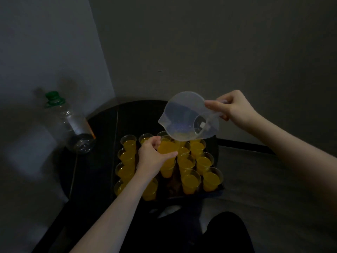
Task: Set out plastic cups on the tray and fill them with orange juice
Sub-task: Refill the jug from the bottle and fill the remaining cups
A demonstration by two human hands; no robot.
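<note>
Several clear plastic cups (pixel 190 181) filled with orange juice stand in rows on a dark tray (pixel 219 189). My left hand (pixel 152 156) grips one full cup (pixel 167 148), held a little above the others. My right hand (pixel 231 106) holds the handle of a translucent plastic jug (pixel 184 117), tipped steeply with its spout down over that cup. Only a little orange juice shows at the jug's lower lip.
The tray sits on a round dark table (pixel 102 161) in a corner between two walls. An empty clear bottle (pixel 73 123) with a green cap stands on the table's left edge. My dark-clothed legs (pixel 224 232) are below the tray.
</note>
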